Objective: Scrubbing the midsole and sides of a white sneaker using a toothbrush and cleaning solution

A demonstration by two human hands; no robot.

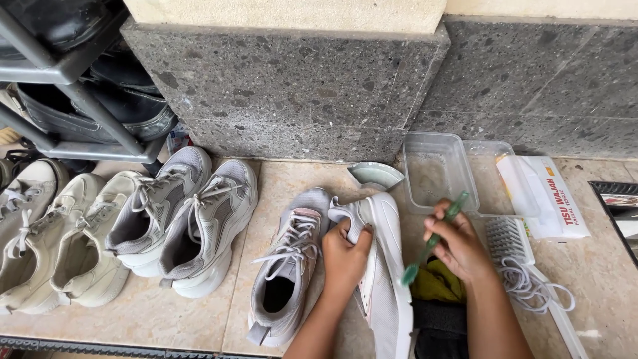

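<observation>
My left hand (343, 258) grips a pale grey sneaker (384, 266) that lies tipped on its side on the tiled floor, thumb over its collar. My right hand (460, 244) holds a green toothbrush (433, 239), bristle end down and close to the sneaker's side. The matching grey sneaker (286, 266), laced, stands upright just left of the held one. A yellow-green cloth (438, 282) lies under my right wrist.
A clear plastic tub (435, 169) sits against the stone wall, a tissue pack (546, 196) to its right. A scrub brush (508, 240) and loose white laces (531, 287) lie right of my hand. Several sneakers (179, 219) and a shoe rack (73, 80) stand left.
</observation>
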